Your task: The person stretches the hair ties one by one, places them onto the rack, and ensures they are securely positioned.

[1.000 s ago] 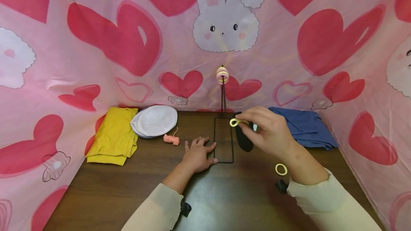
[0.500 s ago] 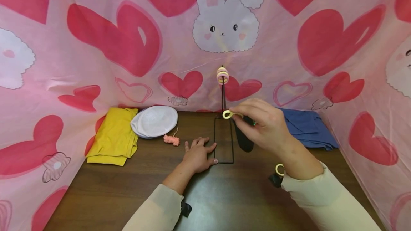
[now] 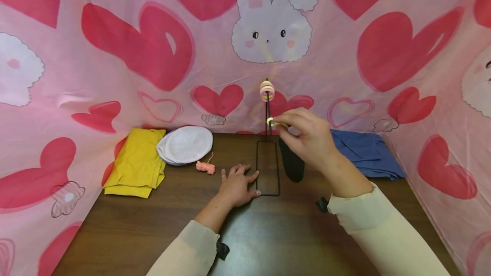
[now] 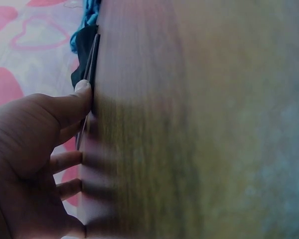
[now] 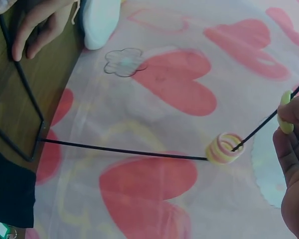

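Observation:
A black wire stand (image 3: 267, 168) has a rectangular base on the wooden table (image 3: 153, 225) and an upright rod. Stacked yellow and pink rings (image 3: 267, 90) sit near the rod's top, and the stacked rings (image 5: 223, 148) also show in the right wrist view. My right hand (image 3: 277, 122) pinches a small yellow ring (image 3: 270, 122) right beside the rod, below the stack. The pinched yellow ring (image 5: 286, 112) shows between my fingertips (image 5: 295, 144). My left hand (image 3: 245, 178) lies flat on the table, its thumb (image 4: 82, 92) against the wire base (image 4: 92, 55).
A black cloth piece (image 3: 292, 163) lies right of the stand, with folded blue cloth (image 3: 362, 150) behind it. At the back left are folded yellow cloth (image 3: 136, 161), a white cap (image 3: 185, 144) and a pink yarn tuft (image 3: 205, 167). Pink heart-print fabric (image 3: 115, 76) walls the table.
My right hand has lifted the yellow ring up and left, from above the base to beside the rod. My sleeve now hides a second yellow ring on the table. My left hand stayed put.

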A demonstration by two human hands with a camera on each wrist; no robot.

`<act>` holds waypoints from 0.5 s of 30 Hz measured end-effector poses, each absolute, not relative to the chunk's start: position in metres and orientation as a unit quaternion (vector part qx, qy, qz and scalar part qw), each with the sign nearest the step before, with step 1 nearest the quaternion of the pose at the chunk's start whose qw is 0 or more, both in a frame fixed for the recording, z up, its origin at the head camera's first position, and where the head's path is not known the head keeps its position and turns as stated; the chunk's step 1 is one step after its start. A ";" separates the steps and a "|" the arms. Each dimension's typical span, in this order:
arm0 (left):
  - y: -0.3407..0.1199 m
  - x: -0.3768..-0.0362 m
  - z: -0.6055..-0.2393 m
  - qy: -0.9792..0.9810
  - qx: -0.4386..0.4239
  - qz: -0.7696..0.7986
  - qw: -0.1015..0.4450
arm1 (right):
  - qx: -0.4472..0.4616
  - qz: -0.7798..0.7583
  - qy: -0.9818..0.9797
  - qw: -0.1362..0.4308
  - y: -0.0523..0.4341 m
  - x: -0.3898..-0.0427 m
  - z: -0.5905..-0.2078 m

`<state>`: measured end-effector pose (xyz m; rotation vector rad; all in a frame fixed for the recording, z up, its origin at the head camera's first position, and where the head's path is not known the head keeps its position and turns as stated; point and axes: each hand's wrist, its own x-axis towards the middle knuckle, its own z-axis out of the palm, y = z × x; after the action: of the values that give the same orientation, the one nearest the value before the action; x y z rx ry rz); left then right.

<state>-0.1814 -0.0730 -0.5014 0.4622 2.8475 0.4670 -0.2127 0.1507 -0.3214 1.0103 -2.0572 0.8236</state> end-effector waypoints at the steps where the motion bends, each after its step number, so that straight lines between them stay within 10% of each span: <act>1: -0.073 -0.181 -0.502 0.969 0.158 0.158 0.110 | 0.387 0.318 -0.793 0.348 0.150 -0.216 -0.322; 15: -0.074 -0.182 -0.504 0.967 0.161 0.165 0.106 | 0.342 0.341 -0.788 0.383 0.137 -0.260 -0.336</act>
<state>-0.1821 -0.0736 -0.5040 0.4735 2.8490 0.4872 -0.2604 0.1366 -0.3356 0.8713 -2.0095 0.8693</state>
